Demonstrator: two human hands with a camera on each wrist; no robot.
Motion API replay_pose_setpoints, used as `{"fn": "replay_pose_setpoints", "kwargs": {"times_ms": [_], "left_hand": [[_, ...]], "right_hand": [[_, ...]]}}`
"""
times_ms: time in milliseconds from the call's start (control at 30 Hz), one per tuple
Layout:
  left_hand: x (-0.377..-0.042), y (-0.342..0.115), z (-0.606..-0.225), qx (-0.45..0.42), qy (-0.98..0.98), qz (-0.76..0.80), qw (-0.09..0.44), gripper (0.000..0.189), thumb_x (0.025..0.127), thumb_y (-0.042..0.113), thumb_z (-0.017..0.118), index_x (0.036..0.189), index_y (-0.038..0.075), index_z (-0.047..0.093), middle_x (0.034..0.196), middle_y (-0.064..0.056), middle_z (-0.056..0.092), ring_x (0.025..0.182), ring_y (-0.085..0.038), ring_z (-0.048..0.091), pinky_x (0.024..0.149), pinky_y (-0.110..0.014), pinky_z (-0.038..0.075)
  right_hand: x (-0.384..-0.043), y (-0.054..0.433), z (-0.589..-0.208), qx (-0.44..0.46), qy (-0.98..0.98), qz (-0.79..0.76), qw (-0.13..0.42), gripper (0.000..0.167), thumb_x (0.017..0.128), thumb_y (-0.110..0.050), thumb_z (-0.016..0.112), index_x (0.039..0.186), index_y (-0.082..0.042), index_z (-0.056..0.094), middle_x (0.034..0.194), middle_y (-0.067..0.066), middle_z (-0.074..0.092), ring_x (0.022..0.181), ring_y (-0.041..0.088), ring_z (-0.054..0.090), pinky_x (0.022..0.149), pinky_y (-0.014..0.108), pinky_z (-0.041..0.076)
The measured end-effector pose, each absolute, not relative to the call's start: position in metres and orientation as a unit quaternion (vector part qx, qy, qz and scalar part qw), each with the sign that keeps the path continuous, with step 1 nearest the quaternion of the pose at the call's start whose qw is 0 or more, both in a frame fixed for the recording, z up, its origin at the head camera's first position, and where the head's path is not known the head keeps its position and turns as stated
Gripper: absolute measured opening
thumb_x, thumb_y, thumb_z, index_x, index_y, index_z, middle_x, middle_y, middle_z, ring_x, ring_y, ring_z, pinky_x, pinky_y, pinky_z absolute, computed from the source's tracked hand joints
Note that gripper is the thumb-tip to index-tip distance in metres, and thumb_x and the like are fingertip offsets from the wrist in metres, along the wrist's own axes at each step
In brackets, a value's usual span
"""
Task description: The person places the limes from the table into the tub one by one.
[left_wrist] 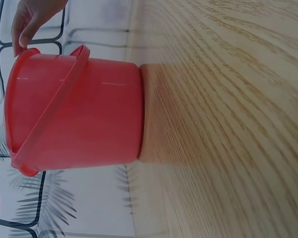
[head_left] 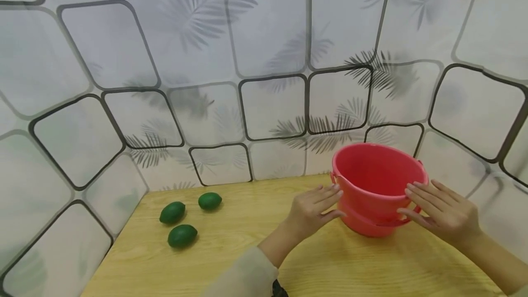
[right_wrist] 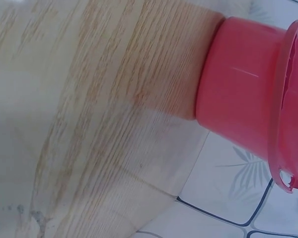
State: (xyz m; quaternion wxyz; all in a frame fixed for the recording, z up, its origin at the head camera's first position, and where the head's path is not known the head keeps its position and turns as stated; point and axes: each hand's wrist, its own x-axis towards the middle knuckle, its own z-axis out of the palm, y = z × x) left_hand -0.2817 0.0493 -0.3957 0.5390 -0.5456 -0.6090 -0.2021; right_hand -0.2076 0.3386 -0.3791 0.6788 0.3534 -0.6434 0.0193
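A red plastic bucket (head_left: 363,207) stands upright on the wooden table, its mouth facing up and its handle (left_wrist: 52,109) hanging down against the front side. My left hand (head_left: 311,210) is at the bucket's left rim, fingers straight and thumb spread apart. On the opposite side, my right hand (head_left: 443,212) has extended fingers at the right rim, with the thumb near the handle; the left wrist view also shows this right hand (left_wrist: 37,20). Whether either hand touches the bucket is hard to tell. The right wrist view shows the bucket (right_wrist: 238,84) but no hand.
Three dark green, lemon-shaped fruits (head_left: 183,236) lie together on the left part of the wooden table (head_left: 231,246). Behind and at both sides rises a white covering (head_left: 272,109) patterned with rounded squares and leaves, close behind the bucket.
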Motion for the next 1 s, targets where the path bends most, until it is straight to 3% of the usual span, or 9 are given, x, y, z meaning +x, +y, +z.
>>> {"fn": "replay_pose_setpoints", "kwargs": {"times_ms": [300, 533, 767, 1000], "left_hand": [[-0.284, 0.065, -0.396, -0.533, -0.623, -0.194, 0.539, 0.053, 0.07, 0.04, 0.081, 0.109, 0.005, 0.072, 0.115, -0.007, 0.067, 0.109, -0.012, 0.062, 0.098, -0.025, 0.043], [-0.286, 0.079, -0.398, -0.528, -0.624, -0.198, 0.541, 0.054, 0.071, 0.041, 0.08, 0.111, 0.006, 0.071, 0.114, -0.006, 0.067, 0.108, -0.012, 0.063, 0.092, -0.022, 0.047], [-0.284, 0.088, -0.396, -0.533, -0.624, -0.191, 0.539, 0.052, 0.073, 0.042, 0.078, 0.112, 0.007, 0.071, 0.115, -0.006, 0.067, 0.109, -0.012, 0.062, 0.096, -0.02, 0.043], [-0.285, 0.094, -0.395, -0.537, -0.623, -0.18, 0.539, 0.051, 0.075, 0.043, 0.077, 0.112, 0.008, 0.071, 0.115, -0.006, 0.067, 0.111, -0.012, 0.061, 0.097, -0.023, 0.044]], "right_hand": [[-0.215, 0.346, -0.378, 0.355, -0.631, 0.02, 0.69, 0.045, 0.09, -0.042, 0.061, 0.099, 0.0, 0.074, 0.092, 0.018, 0.071, 0.097, 0.024, 0.067, 0.098, 0.038, 0.045], [-0.22, 0.355, -0.382, 0.354, -0.642, 0.018, 0.68, 0.046, 0.09, -0.043, 0.06, 0.1, 0.0, 0.073, 0.093, 0.018, 0.071, 0.097, 0.025, 0.067, 0.099, 0.038, 0.044], [-0.22, 0.361, -0.381, 0.346, -0.644, 0.011, 0.682, 0.046, 0.091, -0.043, 0.059, 0.101, 0.001, 0.073, 0.093, 0.019, 0.071, 0.095, 0.027, 0.068, 0.098, 0.04, 0.044], [-0.222, 0.364, -0.376, 0.354, -0.653, 0.007, 0.67, 0.047, 0.092, -0.044, 0.057, 0.104, -0.001, 0.072, 0.09, 0.019, 0.071, 0.107, 0.021, 0.063, 0.101, 0.037, 0.042]]}}
